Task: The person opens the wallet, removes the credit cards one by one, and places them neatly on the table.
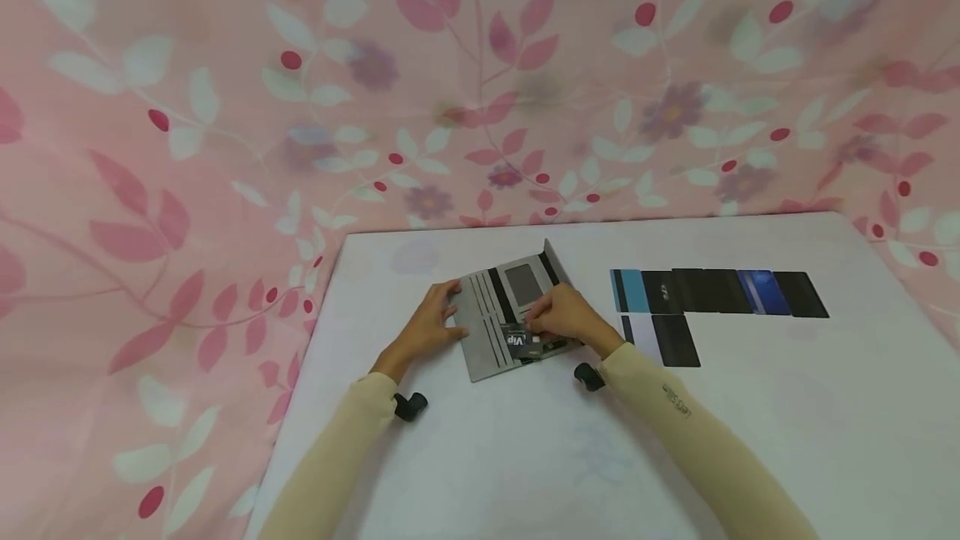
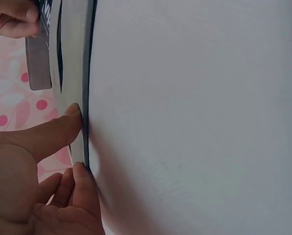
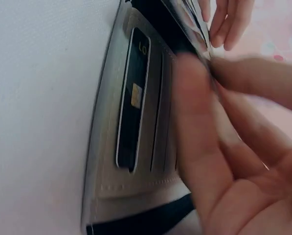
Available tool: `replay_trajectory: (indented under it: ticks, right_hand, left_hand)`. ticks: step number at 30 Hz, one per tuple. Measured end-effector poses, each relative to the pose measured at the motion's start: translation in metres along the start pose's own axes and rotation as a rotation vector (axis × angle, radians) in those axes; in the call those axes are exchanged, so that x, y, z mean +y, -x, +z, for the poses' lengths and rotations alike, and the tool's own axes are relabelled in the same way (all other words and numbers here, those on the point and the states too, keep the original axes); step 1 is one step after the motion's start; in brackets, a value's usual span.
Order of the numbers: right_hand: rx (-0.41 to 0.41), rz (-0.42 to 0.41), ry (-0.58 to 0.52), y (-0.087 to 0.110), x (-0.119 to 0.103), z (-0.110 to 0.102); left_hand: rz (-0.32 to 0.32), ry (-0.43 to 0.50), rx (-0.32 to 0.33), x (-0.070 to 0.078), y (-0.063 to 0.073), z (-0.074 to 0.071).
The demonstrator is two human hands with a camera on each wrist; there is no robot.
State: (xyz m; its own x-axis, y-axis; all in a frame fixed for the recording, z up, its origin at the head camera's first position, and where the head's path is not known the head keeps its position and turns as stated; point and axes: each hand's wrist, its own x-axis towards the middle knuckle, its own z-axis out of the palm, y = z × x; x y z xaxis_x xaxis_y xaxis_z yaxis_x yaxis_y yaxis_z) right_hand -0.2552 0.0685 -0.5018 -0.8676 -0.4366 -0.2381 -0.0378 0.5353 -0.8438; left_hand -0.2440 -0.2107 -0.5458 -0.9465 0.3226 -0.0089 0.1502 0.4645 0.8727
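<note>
A grey wallet lies unfolded on the white table, its card slots showing. My left hand holds its left edge, with the thumb on the border in the left wrist view. With thumb and fingers, my right hand pinches a black card marked "Vip", which lies at the slots of the left panel; how deep it sits I cannot tell. Another black card with a gold chip stands in a slot of the right panel. The wallet's flap is raised at the far right corner.
Right of the wallet, several cards lie in two rows: a blue and black card, black cards, a dark blue card and a white card. A pink floral cloth hangs behind the table.
</note>
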Motion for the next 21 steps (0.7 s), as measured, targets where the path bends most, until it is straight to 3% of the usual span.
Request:
replay_trajectory:
  ticks: [6, 13, 18, 21]
  right_hand:
    - [-0.135, 0.05, -0.004, -0.001, 0.001, -0.005]
    - [-0.178, -0.063, 0.205, -0.023, -0.003, -0.003]
    - [-0.203, -0.049, 0.18, -0.027, -0.005, -0.003]
    - [-0.188, 0.003, 0.11, -0.023, -0.006, -0.007]
  left_hand:
    - [-0.004, -0.021, -0.001, 0.001, -0.001, 0.001]
    - [-0.015, -0.014, 0.002, 0.002, -0.001, 0.002]
    - [-0.004, -0.008, 0.007, 0.004, 0.001, 0.002]
    - [0.023, 0.004, 0.008, 0.004, 0.002, 0.001]
